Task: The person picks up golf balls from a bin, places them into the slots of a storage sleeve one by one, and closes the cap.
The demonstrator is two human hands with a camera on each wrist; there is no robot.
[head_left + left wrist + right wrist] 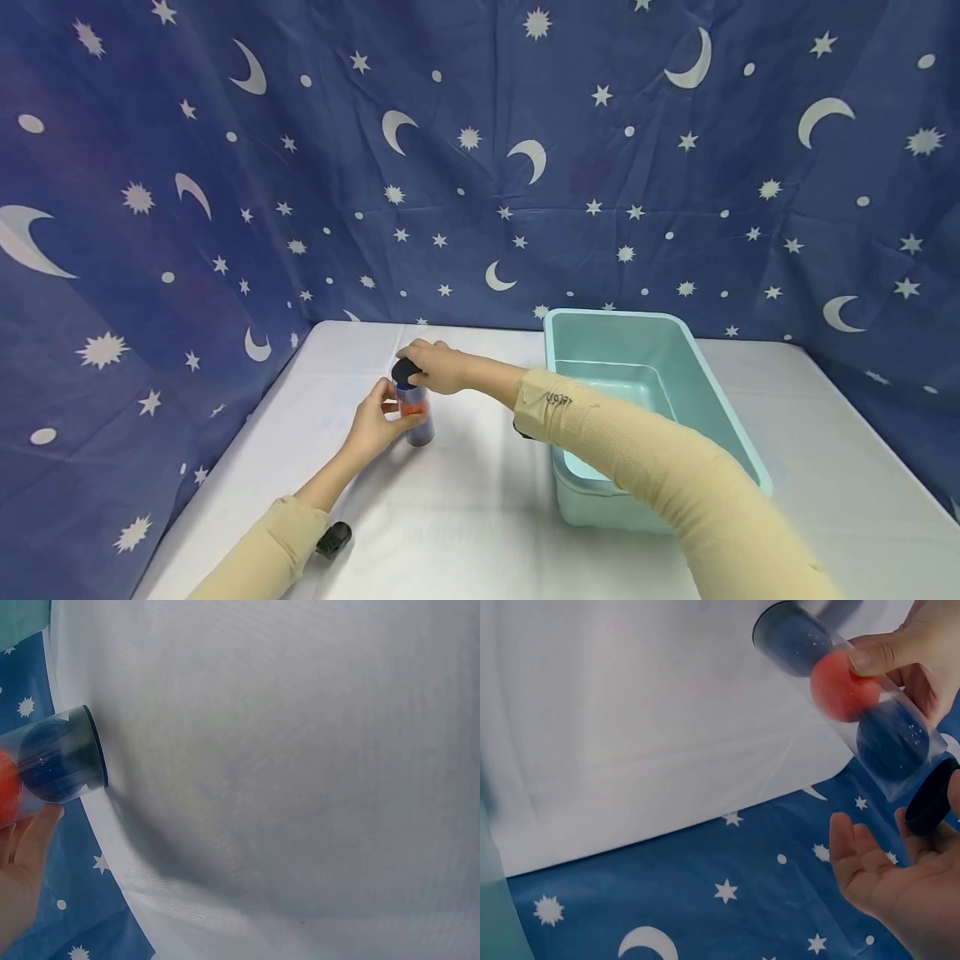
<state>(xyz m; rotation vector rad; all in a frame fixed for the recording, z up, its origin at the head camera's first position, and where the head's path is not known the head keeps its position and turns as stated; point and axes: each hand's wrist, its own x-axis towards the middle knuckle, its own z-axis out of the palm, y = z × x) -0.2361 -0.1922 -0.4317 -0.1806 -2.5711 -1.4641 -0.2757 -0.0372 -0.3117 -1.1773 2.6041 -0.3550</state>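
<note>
My left hand (pixel 377 427) grips a clear plastic tube (pixel 422 435) around its middle, thumb on one side and fingers on the other. Stacked inside are a dark blue ball (pixel 892 742), an orange ball (pixel 843 684) and another dark blue ball (pixel 52 761) toward the base. Over the tube's top, my right hand (pixel 442 368) pinches a round black lid (pixel 930 801). The right wrist view shows the lid tilted and slightly apart from the tube's open end, with several fingers extended. Whether the tube's base touches the table cannot be told.
A light teal plastic bin (pixel 723 400) stands on the right of the white-covered table (pixel 465 533), partly behind the right forearm. By the left sleeve is a small black object (pixel 334 540). Blue cloth (pixel 480 192) with moons and stars hangs behind and at the sides.
</note>
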